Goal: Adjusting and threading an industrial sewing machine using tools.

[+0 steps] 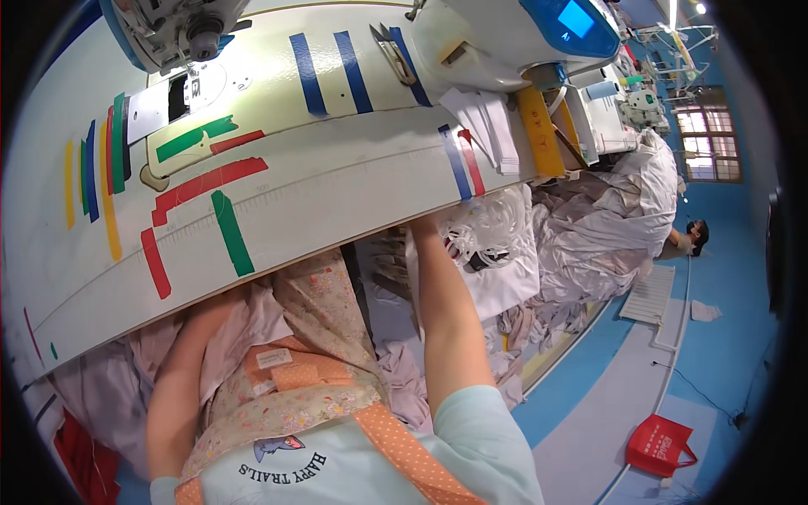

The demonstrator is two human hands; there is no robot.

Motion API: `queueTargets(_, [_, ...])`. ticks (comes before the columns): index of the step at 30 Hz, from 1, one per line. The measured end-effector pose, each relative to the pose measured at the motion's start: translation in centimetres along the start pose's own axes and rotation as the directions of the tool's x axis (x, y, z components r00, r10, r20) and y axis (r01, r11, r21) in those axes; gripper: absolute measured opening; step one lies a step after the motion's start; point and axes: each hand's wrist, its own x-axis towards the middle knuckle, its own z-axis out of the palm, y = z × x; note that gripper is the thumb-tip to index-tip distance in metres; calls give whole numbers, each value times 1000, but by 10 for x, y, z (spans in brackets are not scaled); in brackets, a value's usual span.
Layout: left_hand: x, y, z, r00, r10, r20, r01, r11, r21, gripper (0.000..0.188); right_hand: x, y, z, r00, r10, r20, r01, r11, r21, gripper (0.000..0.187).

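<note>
Both my forearms reach under the front edge of a white sewing machine table (303,210). The left forearm (187,366) goes in at the left beside pale pinkish-white cloth (252,324), and the table edge covers my left hand's fingers. Further right, my right forearm (450,316) passes under the edge near white fabric (518,282) and a tangle of white strips (492,227); the fingers of that hand are hidden too. What either hand touches does not show. Above the table stands the sewing machine head (202,42).
Thread snips (394,55) lie on the tabletop among coloured tape strips. Folded white pieces (484,126) rest by a yellow box-like part (539,130). A large heap of white cloth (614,210) is to the right. A red bag (661,446) sits on the floor; another person (692,240) is far off.
</note>
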Motion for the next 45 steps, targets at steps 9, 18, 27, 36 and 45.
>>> queueTargets(9, [-4,9,-11,997,23,-78,-21,1000,21,46,-58,41,-107,481,725,-493,-831,556,6,35])
queueTargets(18, [-9,18,-14,998,55,-35,-55,998,-5,39,-6,2,-4,919,-318,234,386,848,-363,40])
queueTargets(27, [-89,71,-104,974,94,204,-86,995,-45,32,8,-50,-29,933,-138,332,104,988,117,40])
queueTargets(36, [-60,113,-249,883,468,15,-402,774,-490,8,51,-186,-242,842,-415,346,312,896,317,40])
queueTargets(45, [70,123,-240,769,390,-507,-569,779,-264,14,183,-307,-352,803,-229,-551,550,641,535,74])
